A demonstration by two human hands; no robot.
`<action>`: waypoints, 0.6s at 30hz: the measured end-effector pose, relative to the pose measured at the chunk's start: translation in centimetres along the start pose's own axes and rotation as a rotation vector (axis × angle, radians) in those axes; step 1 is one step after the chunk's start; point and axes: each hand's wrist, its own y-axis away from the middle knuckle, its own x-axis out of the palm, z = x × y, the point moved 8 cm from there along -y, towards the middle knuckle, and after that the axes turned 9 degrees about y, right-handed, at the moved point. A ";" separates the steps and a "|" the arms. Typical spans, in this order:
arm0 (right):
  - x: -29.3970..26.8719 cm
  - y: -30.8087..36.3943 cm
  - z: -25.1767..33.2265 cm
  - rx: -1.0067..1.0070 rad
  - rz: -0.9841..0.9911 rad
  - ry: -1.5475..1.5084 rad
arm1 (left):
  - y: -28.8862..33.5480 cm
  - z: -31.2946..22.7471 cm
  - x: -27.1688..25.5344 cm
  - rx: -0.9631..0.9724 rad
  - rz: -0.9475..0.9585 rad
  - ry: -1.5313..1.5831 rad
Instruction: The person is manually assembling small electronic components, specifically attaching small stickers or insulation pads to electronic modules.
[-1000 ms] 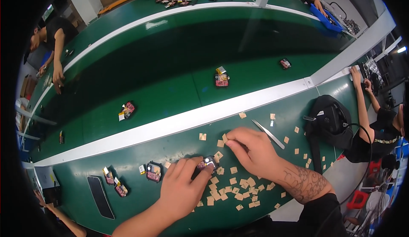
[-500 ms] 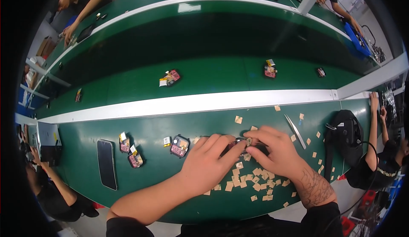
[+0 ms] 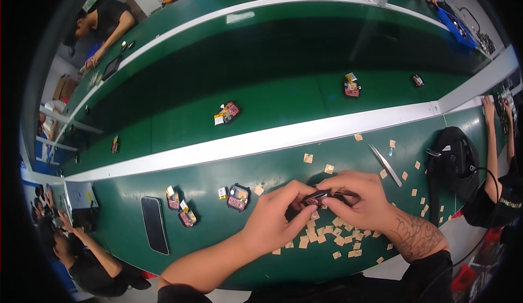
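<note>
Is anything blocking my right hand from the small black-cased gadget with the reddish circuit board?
Nothing visible does: your right hand and left hand both hold the small black-cased gadget at their fingertips. The square beige pieces lie on the green tabletop, out of the way. The hands hide part of it.

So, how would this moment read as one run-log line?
left hand: holds small dark unit; right hand: holds same unit; near hands: scattered beige squares; beyond right hand: tweezers; left of hands: phone
</note>
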 end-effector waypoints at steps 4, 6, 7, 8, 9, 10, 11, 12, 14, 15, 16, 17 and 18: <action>-0.5 -0.4 0.3 0.022 -0.015 -0.056 | -0.2 -1.0 -0.8 -0.083 -0.027 -0.107; -1.4 -0.3 -0.3 0.031 -0.091 -0.058 | -0.7 -1.4 -2.0 -0.094 -0.094 -0.197; -1.8 -0.2 -0.7 0.039 -0.136 -0.069 | -1.2 -1.6 -2.6 -0.048 -0.129 -0.215; -2.4 -0.1 -1.0 0.020 -0.193 -0.057 | -2.1 -2.2 -3.0 -0.006 -0.133 -0.310; -2.7 0.1 -0.9 0.018 -0.206 -0.058 | -3.5 -3.0 -3.3 0.030 -0.142 -0.404; -3.1 0.2 -0.8 0.010 -0.236 -0.020 | -5.2 -2.1 -4.0 0.012 -0.147 -0.382; -3.5 0.3 -0.6 0.004 -0.266 0.018 | -7.2 -0.8 -4.7 -0.006 -0.153 -0.360; -3.7 0.5 -0.8 0.004 -0.279 0.016 | -9.6 -1.0 -4.4 0.022 -0.127 -0.396; -3.1 0.2 -0.3 -0.032 -0.195 0.081 | -13.3 -1.3 -4.4 0.055 -0.108 -0.455; -3.3 0.2 -0.1 -0.038 -0.205 0.080 | -15.1 -0.2 -4.6 0.027 -0.108 -0.499; -3.2 0.1 -0.2 -0.025 -0.188 0.069 | -16.6 0.8 -4.6 -0.003 -0.107 -0.541; -3.1 -0.1 -0.3 -0.013 -0.169 0.057 | -17.7 1.1 -4.3 0.002 -0.103 -0.550; -3.1 -0.3 -0.2 -0.019 -0.176 0.055 | -18.6 1.3 -4.2 0.015 -0.117 -0.540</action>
